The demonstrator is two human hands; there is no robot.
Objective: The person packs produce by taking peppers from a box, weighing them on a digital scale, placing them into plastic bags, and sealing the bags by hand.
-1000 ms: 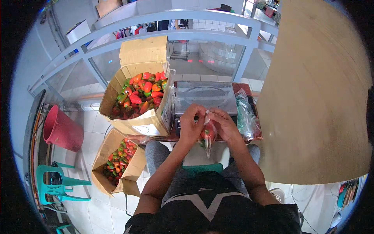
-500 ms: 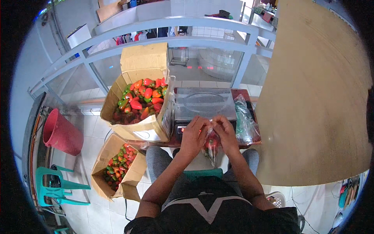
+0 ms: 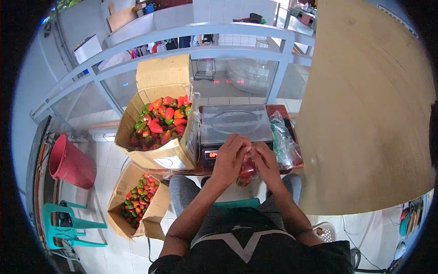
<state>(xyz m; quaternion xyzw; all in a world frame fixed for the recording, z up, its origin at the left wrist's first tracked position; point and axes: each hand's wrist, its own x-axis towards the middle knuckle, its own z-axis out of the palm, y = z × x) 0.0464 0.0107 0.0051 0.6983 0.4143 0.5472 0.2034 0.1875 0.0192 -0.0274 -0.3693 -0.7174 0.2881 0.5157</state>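
A clear plastic bag with red peppers (image 3: 247,172) in it hangs between my two hands, in front of the weighing scale (image 3: 235,122). My left hand (image 3: 232,155) is closed on the gathered top of the bag. Across from it, my right hand (image 3: 265,162) pinches the same top, with its fingers close to the left ones. My hands partly cover the neck of the bag and the scale's front with its lit red display (image 3: 211,155). The scale's metal plate bears no peppers.
A large cardboard box (image 3: 175,157) of red and green peppers stands left of the scale; a smaller box (image 3: 117,201) of peppers sits below it. Clear plastic bags (image 3: 285,144) lie right of the scale. A brown panel (image 3: 365,118) rises at the right; a red bin (image 3: 73,162) stands far left.
The bag of peppers has turned and now hangs rounder, its pointed lower end no longer stretched out. My fingers have shifted at its neck. The whole view has moved slightly.
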